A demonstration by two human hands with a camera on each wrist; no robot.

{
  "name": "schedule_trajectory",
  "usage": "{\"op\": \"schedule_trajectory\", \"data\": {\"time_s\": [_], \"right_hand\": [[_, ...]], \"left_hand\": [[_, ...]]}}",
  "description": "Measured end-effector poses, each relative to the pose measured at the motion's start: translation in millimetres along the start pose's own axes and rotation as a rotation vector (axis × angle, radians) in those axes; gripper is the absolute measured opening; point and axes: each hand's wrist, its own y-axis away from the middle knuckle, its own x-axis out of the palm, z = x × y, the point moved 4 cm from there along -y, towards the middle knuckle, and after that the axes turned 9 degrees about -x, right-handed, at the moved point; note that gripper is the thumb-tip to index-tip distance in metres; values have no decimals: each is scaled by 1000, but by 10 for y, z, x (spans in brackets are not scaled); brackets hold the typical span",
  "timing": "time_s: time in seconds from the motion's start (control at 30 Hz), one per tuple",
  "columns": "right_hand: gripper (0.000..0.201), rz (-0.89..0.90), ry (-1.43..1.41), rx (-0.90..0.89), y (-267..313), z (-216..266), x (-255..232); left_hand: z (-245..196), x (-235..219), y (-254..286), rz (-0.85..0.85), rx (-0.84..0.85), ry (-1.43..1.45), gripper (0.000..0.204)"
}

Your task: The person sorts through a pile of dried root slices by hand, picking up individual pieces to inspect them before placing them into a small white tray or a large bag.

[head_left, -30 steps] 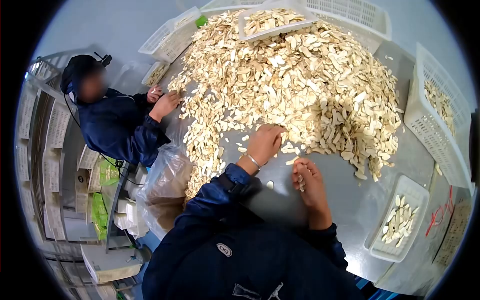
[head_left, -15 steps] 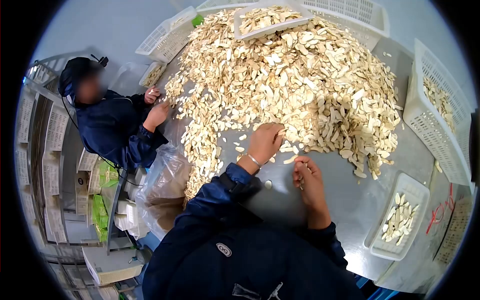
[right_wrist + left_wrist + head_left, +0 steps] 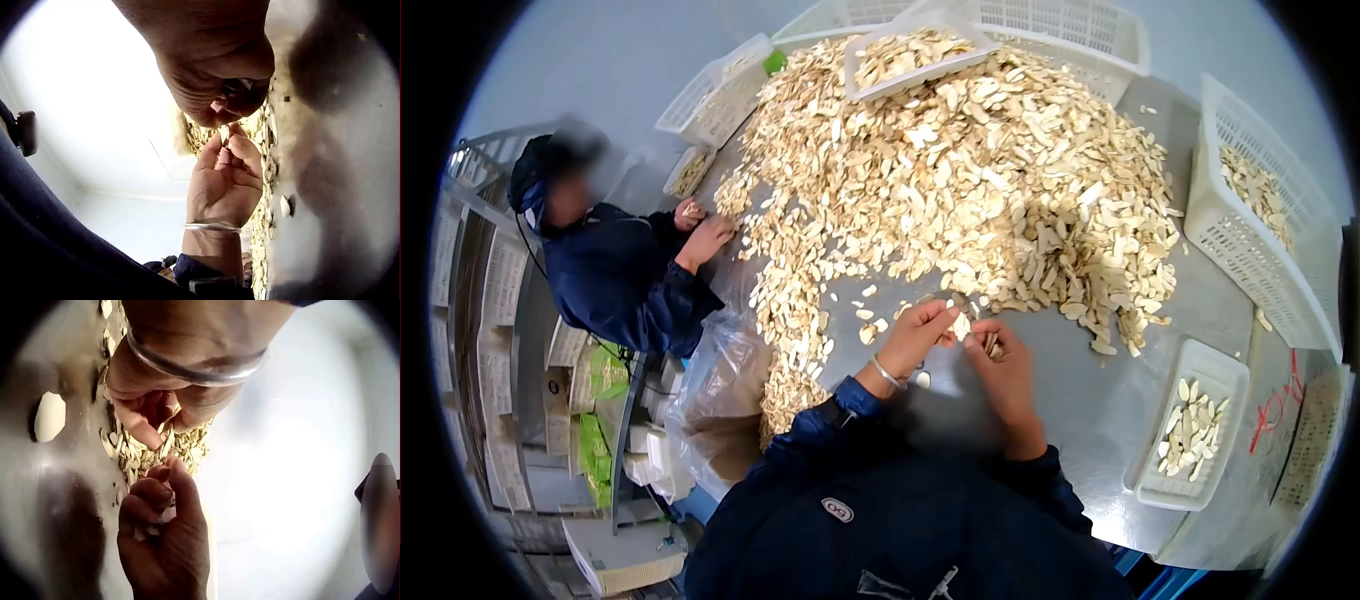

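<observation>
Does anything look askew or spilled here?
A translucent white rectangular plastic tray sits tilted on the far side of the heap of pale, flat slices, not level on the grey metal table.

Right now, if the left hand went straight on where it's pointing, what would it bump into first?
Probably the right hand: the left hand points toward its fingers, with a pale slice pinched at its own fingertips. Whether they already touch is hard to tell.
</observation>
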Motion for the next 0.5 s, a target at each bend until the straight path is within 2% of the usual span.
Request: {"op": "schedule_trajectory", "data": {"time_s": [0.1, 0.2, 0.5], "right_hand": [[22, -15, 182, -58, 20, 24, 0], [24, -26, 235, -86, 15, 107, -18], [23, 19, 70, 34, 25, -10, 9]], "left_hand": [[-21, 91, 41, 12, 38, -41, 24], [-4, 122, 68, 62, 59, -25, 27], [24, 77, 149, 49, 74, -52, 22]]}}
